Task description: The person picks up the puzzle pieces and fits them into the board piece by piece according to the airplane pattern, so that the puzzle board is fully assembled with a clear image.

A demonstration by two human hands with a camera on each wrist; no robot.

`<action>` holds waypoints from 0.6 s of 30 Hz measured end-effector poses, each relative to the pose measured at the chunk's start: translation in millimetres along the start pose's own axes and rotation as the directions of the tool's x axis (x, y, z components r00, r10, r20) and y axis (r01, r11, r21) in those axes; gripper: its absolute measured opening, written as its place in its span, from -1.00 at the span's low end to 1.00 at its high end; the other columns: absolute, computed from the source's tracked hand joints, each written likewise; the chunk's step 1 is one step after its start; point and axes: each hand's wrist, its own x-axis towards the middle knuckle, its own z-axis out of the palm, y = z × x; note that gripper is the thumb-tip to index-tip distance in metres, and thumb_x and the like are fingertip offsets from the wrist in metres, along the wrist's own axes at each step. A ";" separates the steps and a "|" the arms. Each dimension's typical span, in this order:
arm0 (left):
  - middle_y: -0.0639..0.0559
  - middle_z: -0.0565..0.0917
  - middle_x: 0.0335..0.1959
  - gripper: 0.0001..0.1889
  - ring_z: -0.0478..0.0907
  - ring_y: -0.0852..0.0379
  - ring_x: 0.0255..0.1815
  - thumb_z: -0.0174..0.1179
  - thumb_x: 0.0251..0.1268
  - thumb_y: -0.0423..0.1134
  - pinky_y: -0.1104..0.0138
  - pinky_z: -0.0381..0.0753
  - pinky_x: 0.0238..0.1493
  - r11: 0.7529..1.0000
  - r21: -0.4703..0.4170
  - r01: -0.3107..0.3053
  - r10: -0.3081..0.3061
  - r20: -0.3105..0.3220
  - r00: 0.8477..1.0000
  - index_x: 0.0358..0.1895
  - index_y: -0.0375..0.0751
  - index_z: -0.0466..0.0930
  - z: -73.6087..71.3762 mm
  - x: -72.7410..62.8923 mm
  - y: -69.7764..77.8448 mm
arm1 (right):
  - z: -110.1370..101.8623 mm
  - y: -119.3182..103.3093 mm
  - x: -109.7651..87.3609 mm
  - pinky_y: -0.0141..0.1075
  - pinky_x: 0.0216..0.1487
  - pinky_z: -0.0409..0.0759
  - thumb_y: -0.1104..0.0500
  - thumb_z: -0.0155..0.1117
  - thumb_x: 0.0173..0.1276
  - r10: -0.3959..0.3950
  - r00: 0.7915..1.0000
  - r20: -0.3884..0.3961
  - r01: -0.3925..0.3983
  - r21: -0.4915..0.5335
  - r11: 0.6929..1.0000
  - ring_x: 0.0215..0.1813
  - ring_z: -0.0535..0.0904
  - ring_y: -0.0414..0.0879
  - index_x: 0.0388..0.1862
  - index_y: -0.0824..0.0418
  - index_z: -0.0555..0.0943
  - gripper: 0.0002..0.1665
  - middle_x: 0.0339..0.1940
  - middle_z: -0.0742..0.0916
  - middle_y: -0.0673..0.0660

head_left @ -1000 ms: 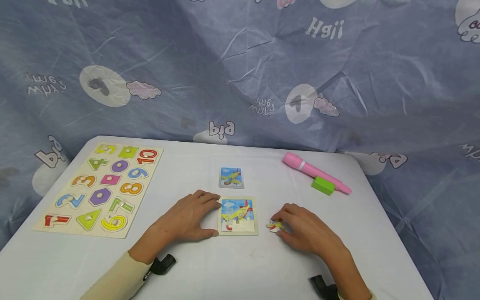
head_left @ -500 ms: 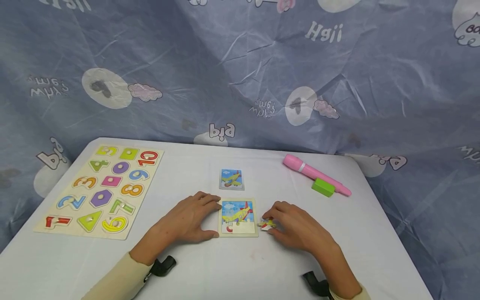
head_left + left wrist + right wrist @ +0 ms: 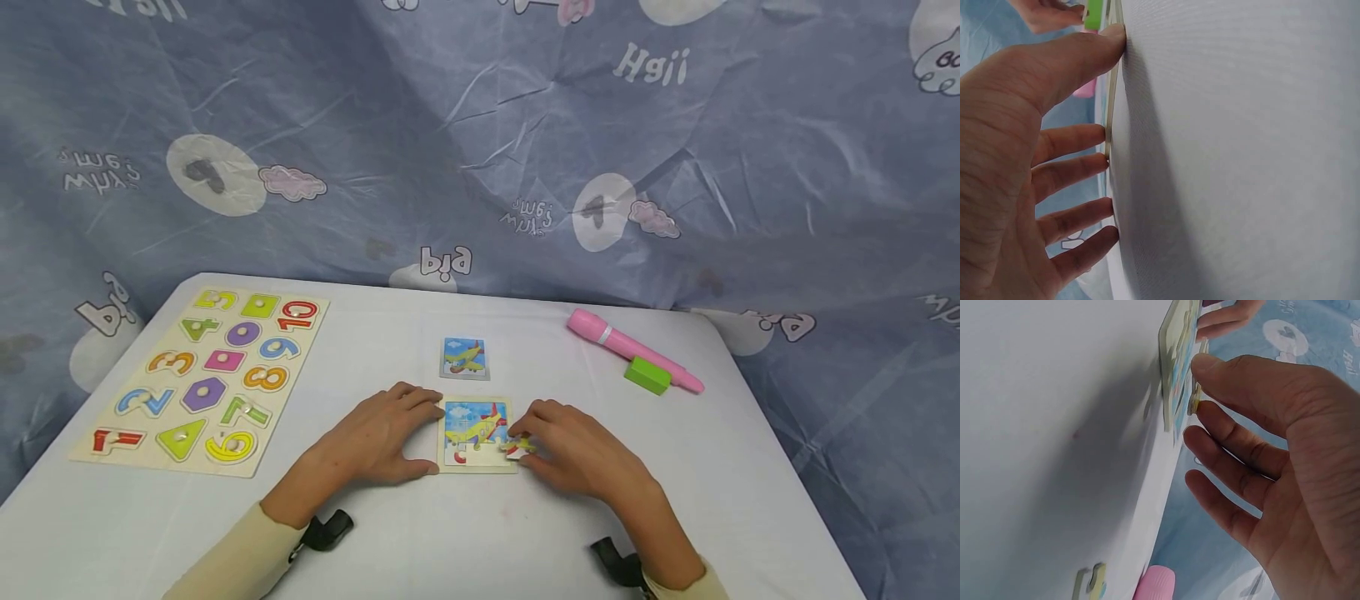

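A small jigsaw puzzle board (image 3: 478, 469) lies on the white table, showing a yellow airplane in its assembled part. Its lower strip is mostly bare, with one piece at the left end. My left hand (image 3: 382, 437) rests along the board's left edge, thumb and fingers spread and touching the rim. Between thumb and index finger my right hand (image 3: 573, 450) pinches a loose puzzle piece (image 3: 517, 448), yellow, red and white. That piece is over the board's right edge, raised off the board in the right wrist view. Another puzzle piece (image 3: 1089, 582) lies on the table in that view.
Behind the board lies a small airplane picture card (image 3: 464, 358). A cream number-and-shape board (image 3: 176, 412) covers the table's left side. At the back right are a pink pen-like stick (image 3: 622, 342) and a green block (image 3: 648, 375). A blue patterned cloth (image 3: 480, 150) hangs behind the table.
My right hand has moved left with the pinched puzzle piece, from beside the board to over its right edge. The left hand has stayed at the board's left side.
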 end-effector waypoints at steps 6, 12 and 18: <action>0.01 0.55 0.50 -0.26 0.44 -0.06 0.48 0.51 0.22 0.24 -0.04 0.58 0.38 1.000 -0.007 0.007 -0.007 0.002 1.000 0.39 -0.06 0.64 0.8 0.5 -1.4 | 0.5 -4.9 7.3 -0.18 0.04 0.70 0.13 0.61 0.32 -0.032 0.999 -0.007 0.032 -0.010 0.999 -0.05 0.65 -0.16 0.09 0.09 0.80 -0.63 -0.05 0.71 -0.05; 0.05 0.54 0.51 -0.23 0.43 -0.03 0.50 0.49 0.21 0.29 -0.02 0.57 0.40 1.000 -0.002 0.021 -0.021 0.014 1.000 0.41 -0.03 0.63 1.3 0.8 -2.1 | 3.3 -8.5 12.5 -0.17 0.06 0.70 0.12 0.61 0.34 -0.039 0.999 0.014 0.039 0.000 0.999 -0.06 0.64 -0.17 0.08 0.08 0.79 -0.65 -0.05 0.71 -0.05; 0.06 0.55 0.51 -0.23 0.43 -0.03 0.50 0.49 0.21 0.30 -0.01 0.57 0.40 1.000 0.000 0.025 -0.025 0.014 1.000 0.41 -0.02 0.64 1.1 1.0 -2.4 | 5.2 -13.1 16.8 -0.16 0.09 0.70 0.11 0.61 0.35 -0.032 0.999 0.044 0.032 -0.005 0.999 -0.03 0.66 -0.15 0.09 0.07 0.79 -0.65 -0.02 0.71 -0.05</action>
